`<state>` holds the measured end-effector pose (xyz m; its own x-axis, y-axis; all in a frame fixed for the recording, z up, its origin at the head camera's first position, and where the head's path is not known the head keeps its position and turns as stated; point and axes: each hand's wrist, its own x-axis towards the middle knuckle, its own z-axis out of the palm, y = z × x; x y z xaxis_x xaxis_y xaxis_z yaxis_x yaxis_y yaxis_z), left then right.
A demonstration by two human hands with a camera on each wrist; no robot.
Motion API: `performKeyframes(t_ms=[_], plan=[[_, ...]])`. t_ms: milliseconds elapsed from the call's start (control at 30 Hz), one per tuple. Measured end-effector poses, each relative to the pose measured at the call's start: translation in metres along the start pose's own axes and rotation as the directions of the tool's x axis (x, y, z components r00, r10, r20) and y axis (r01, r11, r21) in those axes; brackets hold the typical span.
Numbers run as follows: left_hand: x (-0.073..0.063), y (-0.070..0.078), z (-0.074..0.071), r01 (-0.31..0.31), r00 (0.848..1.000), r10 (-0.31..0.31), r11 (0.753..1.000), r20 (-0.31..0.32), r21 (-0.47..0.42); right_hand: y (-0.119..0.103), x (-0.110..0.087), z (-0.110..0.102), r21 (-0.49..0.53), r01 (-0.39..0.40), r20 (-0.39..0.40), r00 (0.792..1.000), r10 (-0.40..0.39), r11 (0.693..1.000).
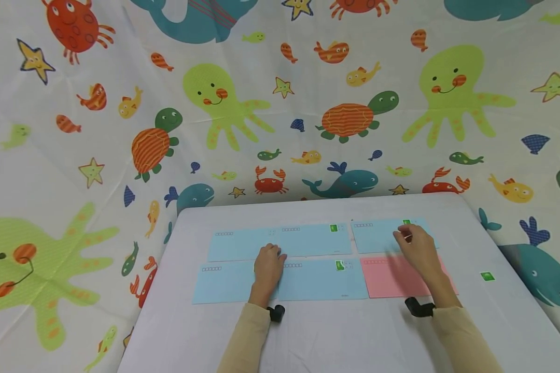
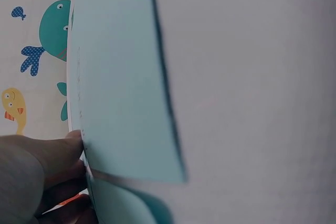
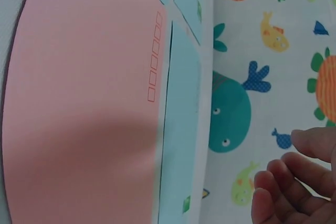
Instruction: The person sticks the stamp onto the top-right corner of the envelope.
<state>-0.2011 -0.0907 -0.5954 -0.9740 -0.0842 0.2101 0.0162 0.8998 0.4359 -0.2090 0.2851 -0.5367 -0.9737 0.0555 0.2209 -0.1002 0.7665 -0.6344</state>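
Observation:
My left hand (image 1: 269, 267) rests on the blue envelopes, with its thumb near the edge of one (image 2: 126, 77) in the left wrist view. It partly covers a green stamp (image 1: 255, 267) on the lower left blue envelope (image 1: 224, 285). My right hand (image 1: 417, 248) hovers over the upper right blue envelope (image 1: 373, 239) and the pink envelope (image 1: 387, 282). Its fingers are loosely bent, thumb apart from them, and nothing shows between them in the right wrist view. A green stamp (image 1: 406, 222) sits at that blue envelope's top edge, just beyond the fingertips.
The upper middle (image 1: 315, 243) and lower middle (image 1: 322, 286) blue envelopes each bear a green stamp. The upper left one (image 1: 235, 246) shows printed boxes. A loose green stamp (image 1: 487, 276) lies on the white table (image 1: 336, 336), right of the pink envelope. A sea-animal cloth (image 1: 280, 124) hangs behind.

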Motion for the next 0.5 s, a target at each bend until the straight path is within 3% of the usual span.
performKeyframes(t_ms=[500], plan=[[0.0,-0.001,0.0,-0.008,1.0,0.008,1.0,-0.001,-0.017,0.015,-0.014,-0.015,-0.043,-0.063,-0.022,0.998,0.062,0.997]])
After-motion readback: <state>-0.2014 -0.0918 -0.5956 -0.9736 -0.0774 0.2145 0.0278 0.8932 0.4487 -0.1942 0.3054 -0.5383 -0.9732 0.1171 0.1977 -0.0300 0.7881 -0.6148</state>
